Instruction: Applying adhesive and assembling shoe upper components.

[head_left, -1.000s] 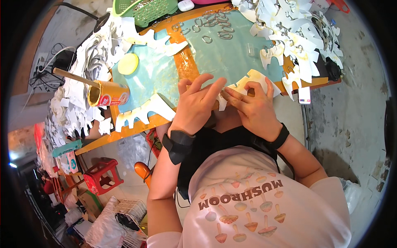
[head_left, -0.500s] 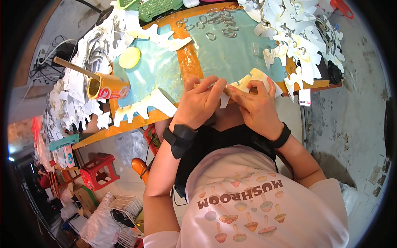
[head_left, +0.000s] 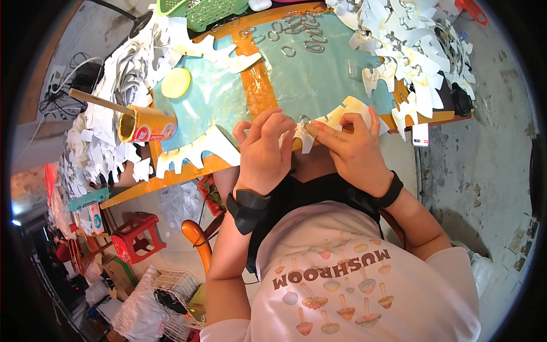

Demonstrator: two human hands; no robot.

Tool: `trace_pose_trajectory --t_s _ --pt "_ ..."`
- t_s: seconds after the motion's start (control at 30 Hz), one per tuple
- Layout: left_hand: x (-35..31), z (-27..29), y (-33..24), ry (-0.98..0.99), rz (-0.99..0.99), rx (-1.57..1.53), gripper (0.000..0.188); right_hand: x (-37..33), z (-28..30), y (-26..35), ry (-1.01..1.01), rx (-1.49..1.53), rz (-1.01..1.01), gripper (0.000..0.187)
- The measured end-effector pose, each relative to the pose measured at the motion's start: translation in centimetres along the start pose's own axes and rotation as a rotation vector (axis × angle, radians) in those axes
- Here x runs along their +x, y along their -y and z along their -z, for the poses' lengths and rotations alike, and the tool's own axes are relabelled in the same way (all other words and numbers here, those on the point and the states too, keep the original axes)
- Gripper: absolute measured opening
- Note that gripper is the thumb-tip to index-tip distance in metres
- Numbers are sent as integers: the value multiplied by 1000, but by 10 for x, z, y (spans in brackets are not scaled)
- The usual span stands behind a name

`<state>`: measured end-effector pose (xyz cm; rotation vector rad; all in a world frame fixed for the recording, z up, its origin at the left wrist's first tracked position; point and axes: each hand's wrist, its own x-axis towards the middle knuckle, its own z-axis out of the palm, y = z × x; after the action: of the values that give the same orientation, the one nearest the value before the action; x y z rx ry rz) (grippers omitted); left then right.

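Note:
A white cut-out piece (head_left: 354,108) with yellowish, glue-like edges lies at the table's near edge. My right hand (head_left: 360,145) pinches its left end between thumb and fingers, the other fingers raised. At that end a small metal ring (head_left: 305,119) shows by a narrow white tab (head_left: 306,139). Just left of the tab is my left hand (head_left: 265,151), its fingers loosely bent and apart, with nothing seen in them. Further left, another white cut-out piece (head_left: 213,147) with toothed edges lies along the front edge.
Several metal rings (head_left: 314,45) are scattered at the back of the green table mat (head_left: 319,80). A yellow can (head_left: 154,124) holding a wooden stick (head_left: 99,101) stands left, near a round yellow lid (head_left: 176,83). Piles of white pieces (head_left: 419,51) cover both sides.
My left hand has moved left and slightly down, away from the tab, uncovering the metal ring. My right hand keeps its pinch in nearly the same place.

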<state>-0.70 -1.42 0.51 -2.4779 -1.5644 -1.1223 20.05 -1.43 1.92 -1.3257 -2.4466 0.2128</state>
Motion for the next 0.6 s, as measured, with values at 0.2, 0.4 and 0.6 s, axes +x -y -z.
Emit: trace_pose_trajectory --t_s 0.2,0.4,0.6 --pt "19 15 -12 65 -33 88 34 1 2 -3 42 69 -44 37" --pt "24 11 -2 144 -199 260 20 0 -1 -6 -10 98 -35 41" --pt "24 13 -1 156 -232 241 21 3 2 -5 -8 135 -50 42"
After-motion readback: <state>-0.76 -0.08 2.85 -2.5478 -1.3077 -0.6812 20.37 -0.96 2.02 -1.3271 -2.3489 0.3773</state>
